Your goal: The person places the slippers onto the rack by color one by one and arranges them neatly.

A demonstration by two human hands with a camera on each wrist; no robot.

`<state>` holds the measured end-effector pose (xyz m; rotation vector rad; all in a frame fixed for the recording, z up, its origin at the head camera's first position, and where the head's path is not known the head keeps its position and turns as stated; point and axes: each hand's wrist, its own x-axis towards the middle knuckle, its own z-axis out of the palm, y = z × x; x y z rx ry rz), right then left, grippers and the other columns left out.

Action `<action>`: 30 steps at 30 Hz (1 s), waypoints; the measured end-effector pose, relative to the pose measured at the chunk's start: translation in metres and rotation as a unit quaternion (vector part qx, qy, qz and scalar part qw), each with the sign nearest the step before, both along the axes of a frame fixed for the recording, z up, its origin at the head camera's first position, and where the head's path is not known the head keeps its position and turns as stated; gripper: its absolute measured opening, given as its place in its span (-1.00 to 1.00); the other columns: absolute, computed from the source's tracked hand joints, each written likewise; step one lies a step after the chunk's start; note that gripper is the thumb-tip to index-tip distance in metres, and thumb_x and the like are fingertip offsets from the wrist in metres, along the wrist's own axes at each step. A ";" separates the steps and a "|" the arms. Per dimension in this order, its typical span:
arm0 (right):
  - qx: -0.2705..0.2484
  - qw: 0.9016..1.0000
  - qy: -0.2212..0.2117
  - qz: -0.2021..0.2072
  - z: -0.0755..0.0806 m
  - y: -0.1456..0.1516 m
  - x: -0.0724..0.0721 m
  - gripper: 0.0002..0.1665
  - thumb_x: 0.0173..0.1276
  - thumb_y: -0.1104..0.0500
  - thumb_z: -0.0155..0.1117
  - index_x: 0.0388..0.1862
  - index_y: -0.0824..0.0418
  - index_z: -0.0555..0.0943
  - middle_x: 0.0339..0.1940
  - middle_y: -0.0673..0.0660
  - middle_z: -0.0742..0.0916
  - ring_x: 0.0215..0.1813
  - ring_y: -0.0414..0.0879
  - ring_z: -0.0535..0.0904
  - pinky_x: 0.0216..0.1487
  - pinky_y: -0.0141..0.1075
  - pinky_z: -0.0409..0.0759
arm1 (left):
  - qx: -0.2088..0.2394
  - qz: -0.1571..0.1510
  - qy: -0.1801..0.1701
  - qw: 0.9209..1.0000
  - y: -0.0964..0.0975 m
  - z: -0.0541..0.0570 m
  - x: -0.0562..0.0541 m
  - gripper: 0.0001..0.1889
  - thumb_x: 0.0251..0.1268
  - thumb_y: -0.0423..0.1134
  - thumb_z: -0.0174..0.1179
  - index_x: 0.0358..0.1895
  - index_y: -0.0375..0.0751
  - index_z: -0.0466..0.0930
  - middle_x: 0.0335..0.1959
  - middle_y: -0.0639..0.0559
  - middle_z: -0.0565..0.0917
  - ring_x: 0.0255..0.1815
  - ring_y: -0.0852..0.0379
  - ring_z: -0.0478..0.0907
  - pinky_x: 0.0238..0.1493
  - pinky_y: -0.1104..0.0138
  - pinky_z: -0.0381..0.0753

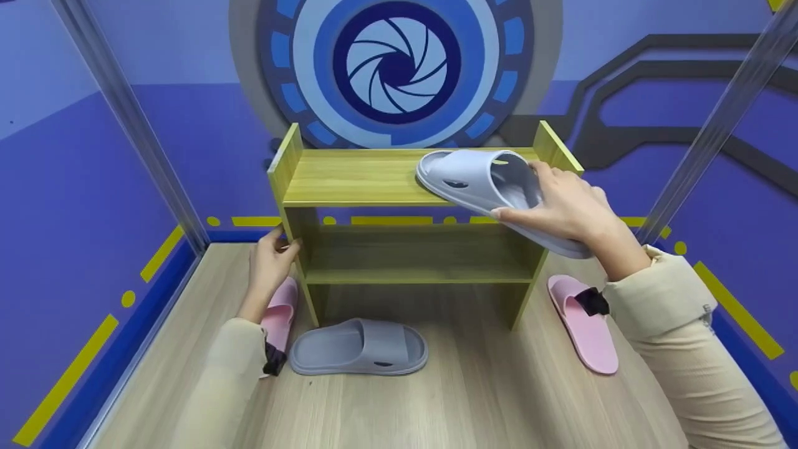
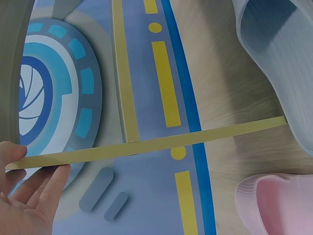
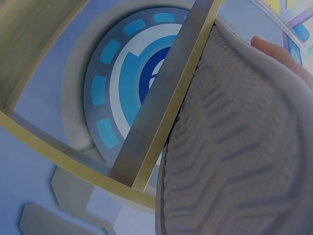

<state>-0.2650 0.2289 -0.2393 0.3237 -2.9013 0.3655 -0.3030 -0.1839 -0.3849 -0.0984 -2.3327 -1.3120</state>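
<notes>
Fingers of the right hand (image 1: 564, 209) are curled round the heel end of a grey slipper (image 1: 483, 184), thumb along its near edge. The slipper is tilted, its toe end resting on the right part of the top shelf (image 1: 355, 178) of a small wooden rack (image 1: 293, 206), its heel hanging out past the shelf's front edge. The right wrist view shows the slipper's ridged sole (image 3: 234, 161) close against an edge of the rack, with one fingertip (image 3: 274, 49) showing over the rim.

The left hand (image 1: 271, 262) grips the rack's left side panel at the level of the lower shelf (image 1: 418, 259), fingers wrapped round the front edge.

A second grey slipper (image 1: 358, 347) lies on the wooden floor (image 1: 474, 399) in front of the rack. One pink slipper (image 1: 280, 315) lies just beside the rack's left foot, partly behind the left forearm. Another pink slipper (image 1: 583, 324) lies to the right of the rack, beside the right sleeve (image 1: 679, 337).
</notes>
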 end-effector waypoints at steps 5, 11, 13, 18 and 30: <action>0.003 1.000 0.012 -0.001 0.000 -0.001 -0.005 0.11 -0.15 -0.54 0.03 0.23 0.16 0.20 -0.13 0.22 0.51 -0.14 0.09 0.37 -0.36 0.06 0.33 | -0.008 0.000 -0.007 1.000 0.000 0.001 0.000 -0.68 0.11 -0.33 0.11 -0.04 -0.37 0.50 -0.31 -0.28 0.62 -0.31 -0.05 0.59 -0.34 0.19 0.54; 0.006 1.000 -0.003 0.018 0.003 0.002 -0.006 -0.04 -0.06 -0.36 0.15 0.23 0.13 0.19 -0.12 0.23 0.48 -0.12 0.10 0.36 -0.36 0.06 0.33 | -0.009 -0.003 -0.010 1.000 0.001 0.001 0.001 -0.68 0.11 -0.33 0.12 -0.03 -0.37 0.50 -0.31 -0.28 0.61 -0.31 -0.05 0.59 -0.34 0.19 0.54; 0.005 1.000 -0.007 0.023 0.005 0.003 -0.006 -0.07 -0.06 -0.30 0.18 0.23 0.11 0.19 -0.11 0.23 0.47 -0.12 0.10 0.36 -0.37 0.05 0.32 | -0.002 -0.008 -0.006 1.000 0.001 0.001 0.001 -0.68 0.11 -0.35 0.11 -0.04 -0.38 0.50 -0.32 -0.28 0.61 -0.32 -0.05 0.59 -0.35 0.20 0.54; -0.006 1.000 0.004 0.017 0.004 0.000 -0.005 0.03 -0.09 -0.41 0.15 0.26 0.16 0.20 -0.03 0.23 0.46 -0.09 0.10 0.37 -0.33 0.06 0.29 | 0.016 -0.024 0.000 1.000 0.002 0.000 -0.001 -0.70 0.11 -0.39 0.09 -0.06 -0.42 0.49 -0.30 -0.30 0.60 -0.30 -0.07 0.58 -0.39 0.25 0.55; 0.013 0.997 0.041 -0.064 0.002 -0.034 -0.016 0.23 -0.25 -0.60 0.00 0.18 0.28 0.21 -0.01 0.30 0.43 -0.11 0.22 0.39 -0.30 0.11 0.30 | -0.011 0.002 0.002 1.000 0.001 -0.001 -0.001 -0.73 0.10 -0.36 0.11 -0.10 -0.39 0.52 -0.38 -0.28 0.62 -0.39 -0.05 0.59 -0.41 0.22 0.55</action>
